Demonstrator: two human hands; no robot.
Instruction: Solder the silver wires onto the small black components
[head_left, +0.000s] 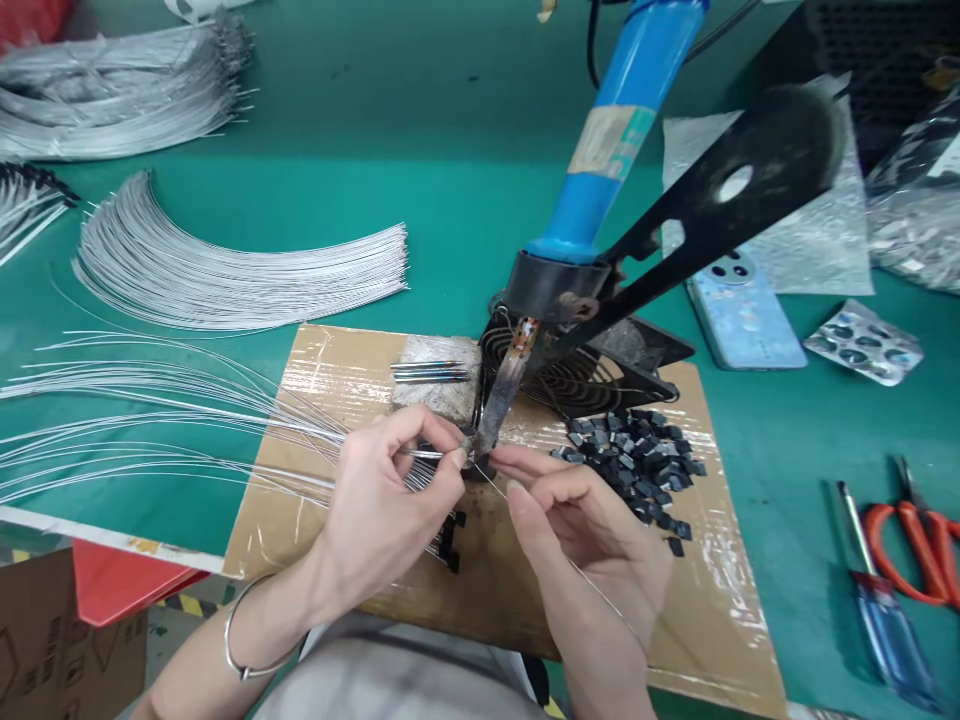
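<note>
My left hand [390, 500] pinches a thin white wire [425, 455] between thumb and fingers, its end close to the tip of a soldering iron. The soldering iron [589, 190] has a blue handle and points down from a black metal bracket [720, 200]. In my right hand [589, 540], the thumb and forefinger close on thin solder wire [606, 597], which runs from the palm up to the tip. Whatever sits right under the tip is mostly hidden by my fingers. Wires with black connectors [448, 545] on their ends lie under my left hand.
A brown cardboard sheet [720, 610] covers the front of the green table. Small black housings [634, 465] are piled right of a black fan [577, 385]. Bundles of white wire [247, 280] lie left. Farther right are a phone [750, 315], a screwdriver [889, 620] and red-handled pliers [915, 545].
</note>
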